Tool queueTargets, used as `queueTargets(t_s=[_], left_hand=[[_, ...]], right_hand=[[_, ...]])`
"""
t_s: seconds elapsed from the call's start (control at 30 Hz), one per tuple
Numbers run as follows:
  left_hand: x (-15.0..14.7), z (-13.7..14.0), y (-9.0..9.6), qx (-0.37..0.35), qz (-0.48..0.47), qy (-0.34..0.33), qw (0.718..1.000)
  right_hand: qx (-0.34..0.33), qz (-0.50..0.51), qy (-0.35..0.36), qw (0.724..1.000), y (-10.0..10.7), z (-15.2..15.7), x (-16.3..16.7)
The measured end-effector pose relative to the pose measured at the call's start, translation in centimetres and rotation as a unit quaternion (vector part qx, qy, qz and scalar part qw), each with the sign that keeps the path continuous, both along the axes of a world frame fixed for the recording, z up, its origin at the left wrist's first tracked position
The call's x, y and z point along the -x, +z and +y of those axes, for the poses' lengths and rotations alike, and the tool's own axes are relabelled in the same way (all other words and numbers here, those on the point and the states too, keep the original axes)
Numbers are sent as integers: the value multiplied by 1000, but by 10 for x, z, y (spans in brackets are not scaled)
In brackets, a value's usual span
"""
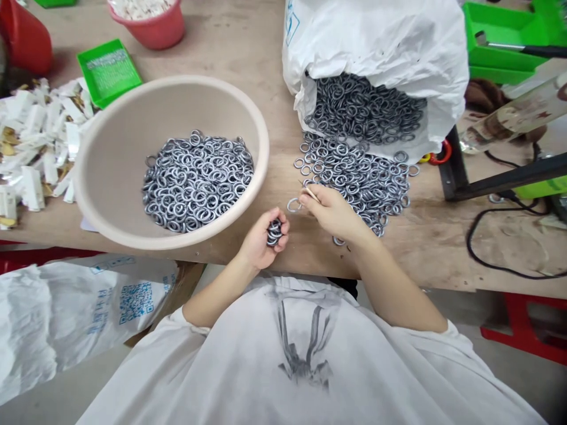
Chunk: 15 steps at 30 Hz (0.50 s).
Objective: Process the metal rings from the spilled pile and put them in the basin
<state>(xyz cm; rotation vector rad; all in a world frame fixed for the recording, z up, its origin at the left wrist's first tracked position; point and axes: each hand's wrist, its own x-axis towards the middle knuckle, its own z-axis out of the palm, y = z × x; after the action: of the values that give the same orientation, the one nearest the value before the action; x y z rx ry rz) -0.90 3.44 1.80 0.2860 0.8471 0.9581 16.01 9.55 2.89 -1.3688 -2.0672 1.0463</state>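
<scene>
My left hand [264, 239] is curled around several grey rings [274, 232], just off the front right rim of the beige basin [106, 159]. Many more such rings [199, 183] lie inside that basin. Between the fingertips of my right hand [334, 213] is a thin wooden stick [312, 193]. One ring [293, 205] sits right by those fingertips; whether the stick touches it I cannot tell. Behind and beside my right hand spreads a loose pile of rings [354, 171], spilling from the mouth of a white sack [376, 41].
White plastic pieces [33, 136] are heaped at the left, near a green tray [110, 74] and a pink bowl [155, 26]. On the right stand a black metal frame [509, 180], a clear bottle [514, 118] and green bins [505, 35]. A black cable [476, 236] curves across the table.
</scene>
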Motion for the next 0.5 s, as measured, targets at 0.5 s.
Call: queueTargets(t_s=[0.5], left_hand=[[-31,-4,7,-70,26,-78,994]], right_hand=[[57,210,-31,976,1,-43,-21]])
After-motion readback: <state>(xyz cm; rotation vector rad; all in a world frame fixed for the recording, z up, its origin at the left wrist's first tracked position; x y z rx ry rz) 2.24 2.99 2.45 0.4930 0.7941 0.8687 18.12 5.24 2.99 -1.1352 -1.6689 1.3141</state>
